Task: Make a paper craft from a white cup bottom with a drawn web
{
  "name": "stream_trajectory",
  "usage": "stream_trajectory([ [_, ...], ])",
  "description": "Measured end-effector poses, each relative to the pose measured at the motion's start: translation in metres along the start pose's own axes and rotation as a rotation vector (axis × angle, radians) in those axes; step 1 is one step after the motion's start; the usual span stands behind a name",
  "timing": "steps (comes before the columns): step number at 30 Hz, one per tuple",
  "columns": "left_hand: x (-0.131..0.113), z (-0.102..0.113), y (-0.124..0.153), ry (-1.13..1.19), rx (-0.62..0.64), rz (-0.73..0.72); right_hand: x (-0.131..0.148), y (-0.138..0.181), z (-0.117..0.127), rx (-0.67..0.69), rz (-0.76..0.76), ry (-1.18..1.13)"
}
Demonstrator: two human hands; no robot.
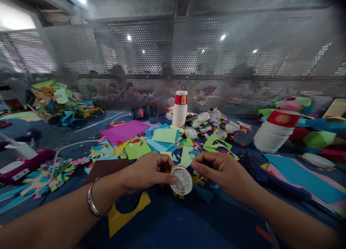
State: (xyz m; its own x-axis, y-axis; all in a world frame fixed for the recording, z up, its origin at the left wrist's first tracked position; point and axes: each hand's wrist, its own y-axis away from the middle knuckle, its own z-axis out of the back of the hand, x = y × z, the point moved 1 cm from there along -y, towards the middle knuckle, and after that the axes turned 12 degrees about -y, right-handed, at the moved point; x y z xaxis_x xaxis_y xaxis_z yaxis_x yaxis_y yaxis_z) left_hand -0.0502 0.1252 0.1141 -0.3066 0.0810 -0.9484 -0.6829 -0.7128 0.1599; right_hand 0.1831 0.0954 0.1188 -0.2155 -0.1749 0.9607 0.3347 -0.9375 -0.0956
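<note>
Between the thumb and fingers of my left hand [150, 171] is a round white paper disc [184, 184], a cup base by its look, with a raised rim and dark web-like lines. Yellow paper tabs stick out beneath it. My right hand [220, 168] is closed in a pinch just right of the rim. What its fingertips hold, if anything, I cannot make out. Below my left wrist lies a yellow paper scrap [123, 218] with a curved cut. Green and blue paper sheets [164, 135] lie beyond my hands.
Stacked paper cups [180, 114] stand behind, near a heap of decorated discs [205, 123]. Another cup stack [273, 133] leans at right, by a dark blue glue gun [281, 187]. At left are a purple power strip [24, 166] and a scrap pile [59, 101]. A perforated screen [151, 54] rises behind.
</note>
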Motion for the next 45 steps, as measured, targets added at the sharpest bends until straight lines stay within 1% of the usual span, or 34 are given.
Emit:
stream_trajectory([
  [4,-0.003,-0.002,0.0,0.024,-0.014,0.007,0.001,0.0,-0.001,0.012,-0.006,-0.005],
  [12,0.0,-0.006,-0.003,0.06,-0.038,0.013,0.003,0.0,0.0,-0.031,0.02,0.035],
  [15,-0.001,-0.008,-0.003,0.093,-0.06,0.0,0.005,0.0,0.002,-0.082,0.037,0.052],
  [18,-0.003,-0.007,-0.003,0.153,-0.127,-0.002,0.007,-0.001,0.004,-0.158,0.054,0.052],
  [21,-0.005,-0.004,-0.002,0.204,-0.167,0.019,0.007,-0.001,0.003,-0.186,0.048,0.047],
  [25,-0.005,-0.004,-0.003,0.225,-0.169,0.03,0.006,-0.002,0.001,-0.165,0.032,0.058],
  [28,-0.003,-0.004,-0.004,0.223,-0.175,0.007,0.004,-0.002,0.001,-0.137,0.03,0.067],
  [32,-0.002,-0.004,-0.005,0.261,-0.256,-0.058,0.003,0.0,0.0,-0.11,0.006,0.053],
  [35,-0.004,-0.003,-0.005,0.301,-0.315,-0.104,0.001,0.0,-0.003,-0.062,-0.034,0.017],
  [40,-0.006,-0.006,-0.005,0.358,-0.353,-0.113,-0.003,0.0,-0.009,0.02,-0.064,-0.019],
  [45,-0.006,-0.009,-0.004,0.345,-0.352,-0.142,-0.005,-0.001,-0.013,0.022,-0.068,-0.05],
])
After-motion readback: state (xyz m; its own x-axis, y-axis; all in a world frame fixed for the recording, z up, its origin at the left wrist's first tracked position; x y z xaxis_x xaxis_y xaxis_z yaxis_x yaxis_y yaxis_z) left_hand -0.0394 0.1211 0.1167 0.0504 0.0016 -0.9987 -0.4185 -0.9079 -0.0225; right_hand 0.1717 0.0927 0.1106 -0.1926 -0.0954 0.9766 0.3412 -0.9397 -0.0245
